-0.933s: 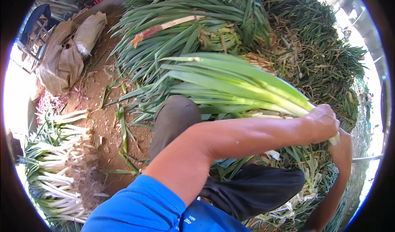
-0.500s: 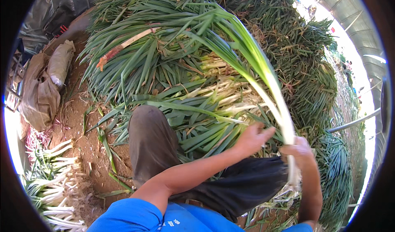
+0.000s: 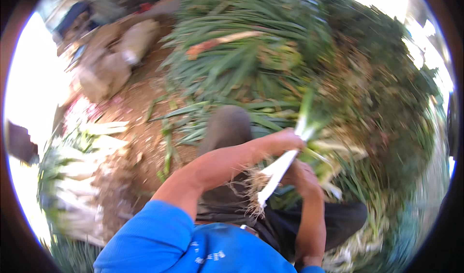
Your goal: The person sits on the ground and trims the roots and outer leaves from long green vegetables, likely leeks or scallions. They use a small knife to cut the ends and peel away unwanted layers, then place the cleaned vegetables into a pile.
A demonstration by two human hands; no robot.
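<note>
A large green onion (image 3: 279, 174) lies slantwise over my lap, its shaggy roots pointing toward me and its green leaves away. My left hand (image 3: 286, 140) is closed round the upper part of the white stalk. Just below it, my right hand (image 3: 303, 177) is curled against the right side of the stalk; motion blur and the stalk hide what its fingers hold. Beyond my hands spreads a big heap of green onions (image 3: 232, 74), with a pale stick with a reddish end (image 3: 222, 42) on top.
Trimmed white-stalked onions (image 3: 79, 176) are laid in a pile at the left on brown soil (image 3: 145, 113). Behind them sit tan sacks (image 3: 108, 72). A darker heap of onions (image 3: 382, 79) rises at the right, and loose peelings (image 3: 357, 249) lie by my right knee.
The green onion has swung down toward my lap, roots now to the lower left. My left hand, free before, has taken hold of the stalk. The view has turned left.
</note>
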